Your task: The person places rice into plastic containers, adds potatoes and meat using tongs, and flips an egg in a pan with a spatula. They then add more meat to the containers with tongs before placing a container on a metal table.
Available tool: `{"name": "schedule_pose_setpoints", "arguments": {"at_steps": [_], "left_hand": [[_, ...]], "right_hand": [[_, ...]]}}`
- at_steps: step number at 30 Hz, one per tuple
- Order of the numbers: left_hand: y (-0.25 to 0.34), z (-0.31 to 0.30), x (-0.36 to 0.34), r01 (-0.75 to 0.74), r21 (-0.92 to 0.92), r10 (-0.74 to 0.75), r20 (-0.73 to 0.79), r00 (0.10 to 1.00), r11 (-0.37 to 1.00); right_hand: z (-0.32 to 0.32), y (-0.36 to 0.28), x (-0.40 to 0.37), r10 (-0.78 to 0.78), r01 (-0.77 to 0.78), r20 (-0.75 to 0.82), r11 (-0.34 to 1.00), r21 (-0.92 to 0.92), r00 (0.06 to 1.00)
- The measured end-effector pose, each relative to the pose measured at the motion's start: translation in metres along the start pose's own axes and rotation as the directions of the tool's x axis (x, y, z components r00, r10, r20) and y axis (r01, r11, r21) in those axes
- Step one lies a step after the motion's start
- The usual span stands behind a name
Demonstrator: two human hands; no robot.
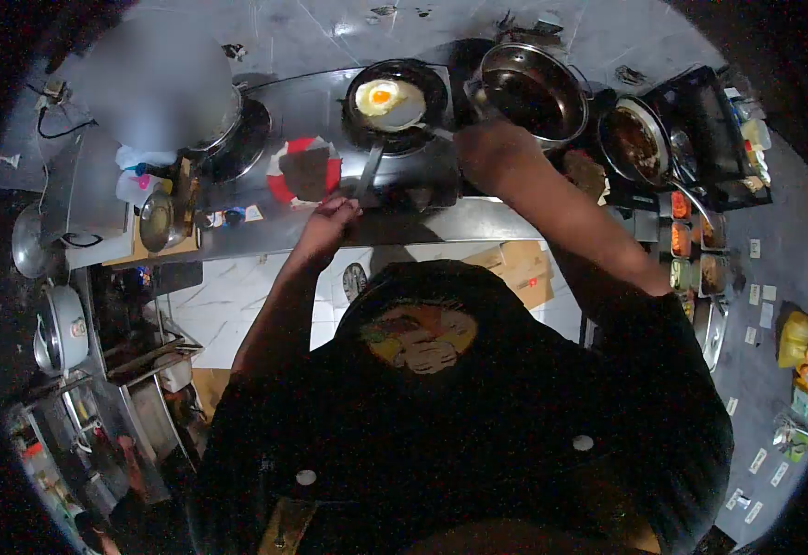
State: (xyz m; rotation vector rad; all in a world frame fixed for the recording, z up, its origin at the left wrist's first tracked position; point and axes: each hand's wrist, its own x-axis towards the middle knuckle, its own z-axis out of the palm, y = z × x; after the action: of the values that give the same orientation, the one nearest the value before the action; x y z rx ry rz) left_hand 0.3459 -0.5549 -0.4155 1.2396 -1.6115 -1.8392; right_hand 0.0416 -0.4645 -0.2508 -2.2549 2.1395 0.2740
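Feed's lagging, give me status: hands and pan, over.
Left hand closed on handle of black round frying pan, fried egg inside. Right hand beside round steel pot, grip unclear. Nothing blocking pan.

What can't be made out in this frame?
Head view:
1. Right hand: dark and smeared; whether it holds anything is unclear.
2. Left hand: at the pan handle, but whether it grips is too small to tell.
3. Pot: contents lost in shadow.
4. Top left: a blurred patch covers whatever is there.
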Motion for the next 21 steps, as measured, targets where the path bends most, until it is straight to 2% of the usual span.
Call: {"name": "schedule_pose_setpoints", "arguments": {"at_steps": [2,4,5,7,9,12,14,16,18,20,21], "left_hand": [[-0.006,-0.004,0.003,-0.003,0.047,0.002,0.018,1.0,0.999],[-0.026,-0.007,0.013,0.034,-0.051,-0.031,0.068,0.997,0.998],[-0.02,-0.008,0.011,0.03,-0.051,-0.027,0.068,0.997,0.998],[0.0,-0.006,0.002,0.024,0.106,-0.034,0.095,0.995,0.994],[-0.005,-0.003,0.004,0.019,0.073,-0.026,0.088,0.996,0.997],[0.002,0.0,-0.001,-0.025,0.079,0.019,0.082,0.996,0.997],[0.003,-0.006,-0.001,-0.068,0.121,0.057,0.092,0.994,0.99],[-0.013,-0.015,0.013,-0.001,0.059,-0.013,0.236,0.972,0.998],[-0.017,-0.019,0.018,0.006,0.084,-0.027,0.246,0.969,0.996],[-0.019,-0.019,0.017,0.017,0.108,-0.043,0.253,0.967,0.994],[-0.019,-0.015,0.016,0.006,0.038,-0.016,0.258,0.966,0.999]], "right_hand": [[0.006,-0.006,-0.005,0.013,-0.014,0.047,1.0,0.028,0.999],[0.018,-0.008,-0.004,0.032,-0.037,0.093,0.998,0.046,0.995],[0.029,-0.007,0.0,0.089,-0.098,0.103,0.991,0.09,0.991],[0.037,-0.012,0.001,0.147,-0.162,0.115,0.978,0.133,0.982],[0.037,-0.02,0.002,0.22,-0.252,0.16,0.941,0.224,0.962],[0.061,-0.022,0.008,0.25,-0.29,0.194,0.933,0.212,0.949],[0.077,-0.026,0.011,0.279,-0.308,0.148,0.921,0.238,0.949],[0.091,-0.029,0.011,0.308,-0.325,0.104,0.908,0.263,0.946],[0.096,-0.033,0.01,0.322,-0.314,0.028,0.893,0.323,0.946],[0.099,-0.038,0.008,0.351,-0.341,0.037,0.871,0.353,0.936],[0.098,-0.041,0.008,0.378,-0.366,0.046,0.848,0.383,0.925]]}}
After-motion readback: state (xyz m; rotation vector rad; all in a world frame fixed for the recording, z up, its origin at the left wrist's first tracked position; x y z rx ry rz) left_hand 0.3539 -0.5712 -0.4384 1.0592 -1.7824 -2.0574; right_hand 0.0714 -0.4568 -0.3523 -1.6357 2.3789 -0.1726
